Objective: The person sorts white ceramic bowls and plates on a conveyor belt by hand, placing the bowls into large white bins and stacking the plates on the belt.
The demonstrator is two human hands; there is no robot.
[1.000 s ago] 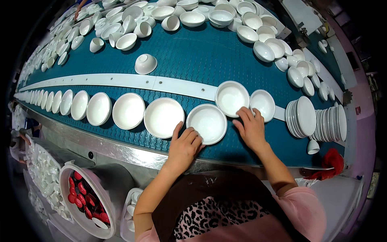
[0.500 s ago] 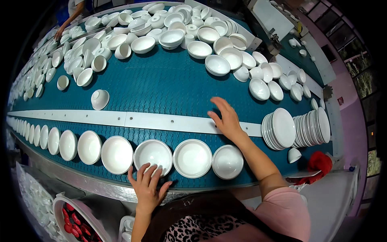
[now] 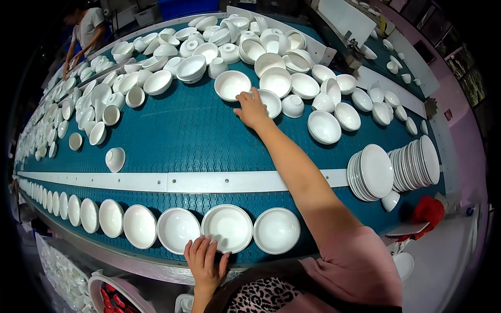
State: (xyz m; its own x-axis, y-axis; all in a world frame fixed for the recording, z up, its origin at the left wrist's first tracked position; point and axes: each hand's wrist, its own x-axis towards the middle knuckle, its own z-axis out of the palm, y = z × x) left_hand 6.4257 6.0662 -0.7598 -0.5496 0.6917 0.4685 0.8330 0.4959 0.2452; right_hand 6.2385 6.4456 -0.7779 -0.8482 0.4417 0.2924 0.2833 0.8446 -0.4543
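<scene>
My right hand (image 3: pixel 251 109) reaches across the wide blue-green belt, fingers apart. Its fingertips are at the near rim of a white bowl (image 3: pixel 233 85) and overlap another white bowl (image 3: pixel 270 103); whether they touch either is hard to tell. Down at the near belt, my left hand (image 3: pixel 205 261) is open, fingers stretched over the front rims of two bowls in a long row. One is a wide white bowl (image 3: pixel 227 227), the other a white bowl (image 3: pixel 178 229) to its left. The row's rightmost bowl (image 3: pixel 276 230) sits beneath my right forearm's left side.
A white divider rail (image 3: pixel 209 182) separates the two belts. Stacked plates (image 3: pixel 377 169) stand on edge at right, beside a red cloth (image 3: pixel 429 215). Heaped bowls (image 3: pixel 209 51) cover the far belt. A bucket (image 3: pixel 136 293) holds red pieces below. Another person (image 3: pixel 88 32) works at far left.
My right hand has moved forward and left, from above the divider to the heaped bowls. The near row has shifted left relative to my left hand. The view has tilted.
</scene>
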